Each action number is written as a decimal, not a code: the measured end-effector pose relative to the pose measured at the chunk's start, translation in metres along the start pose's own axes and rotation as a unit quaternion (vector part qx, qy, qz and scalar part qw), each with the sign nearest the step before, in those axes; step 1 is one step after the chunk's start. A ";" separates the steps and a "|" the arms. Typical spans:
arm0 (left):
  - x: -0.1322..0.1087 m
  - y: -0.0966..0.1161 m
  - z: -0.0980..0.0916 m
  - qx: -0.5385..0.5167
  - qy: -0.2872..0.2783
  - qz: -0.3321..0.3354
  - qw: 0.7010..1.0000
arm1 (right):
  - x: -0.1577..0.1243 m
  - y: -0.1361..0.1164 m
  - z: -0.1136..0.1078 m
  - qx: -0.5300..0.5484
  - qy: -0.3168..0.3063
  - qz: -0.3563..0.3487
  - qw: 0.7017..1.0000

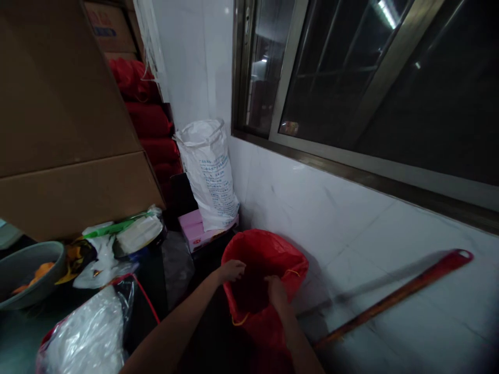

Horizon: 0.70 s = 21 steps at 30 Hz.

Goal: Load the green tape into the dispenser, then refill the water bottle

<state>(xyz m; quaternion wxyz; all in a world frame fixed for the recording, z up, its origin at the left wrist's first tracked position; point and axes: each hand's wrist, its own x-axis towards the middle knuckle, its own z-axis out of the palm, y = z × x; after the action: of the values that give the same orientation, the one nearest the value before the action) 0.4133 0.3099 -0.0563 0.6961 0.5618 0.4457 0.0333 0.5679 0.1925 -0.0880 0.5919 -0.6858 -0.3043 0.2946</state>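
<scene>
Our left hand and right hand, fingers curled, at the rounded mouth of a creased red bag, grip indeterminable.

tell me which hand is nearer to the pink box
Left. The left hand is at the left rim of the red bag, toward the pink box; the right hand is across the opening, farther away.

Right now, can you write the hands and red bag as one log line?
red bag: open; left hand: at its rim; right hand: over its opening; grip: unclear
</scene>
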 end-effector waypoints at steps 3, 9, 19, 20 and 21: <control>-0.002 -0.006 0.003 0.052 0.002 -0.004 0.999 | 0.004 0.021 0.007 -0.072 -0.035 0.038 0.996; -0.011 -0.017 0.009 0.129 0.008 -0.003 0.992 | 0.010 0.034 0.016 -0.149 -0.109 0.055 0.981; -0.026 -0.036 -0.002 0.218 -0.007 0.059 0.974 | 0.002 0.039 0.030 -0.169 -0.113 0.062 0.977; -0.026 -0.036 -0.003 0.219 -0.009 0.067 0.973 | 0.004 0.036 0.030 -0.171 -0.113 0.060 0.977; -0.026 -0.036 -0.003 0.218 -0.012 0.075 0.973 | 0.006 0.032 0.029 -0.172 -0.114 0.056 0.977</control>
<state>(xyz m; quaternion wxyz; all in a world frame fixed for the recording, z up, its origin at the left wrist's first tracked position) 0.3789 0.2849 -0.0701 0.5574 0.7325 0.3904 -0.0188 0.5519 0.2122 -0.1237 0.4087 -0.7554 -0.3769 0.3468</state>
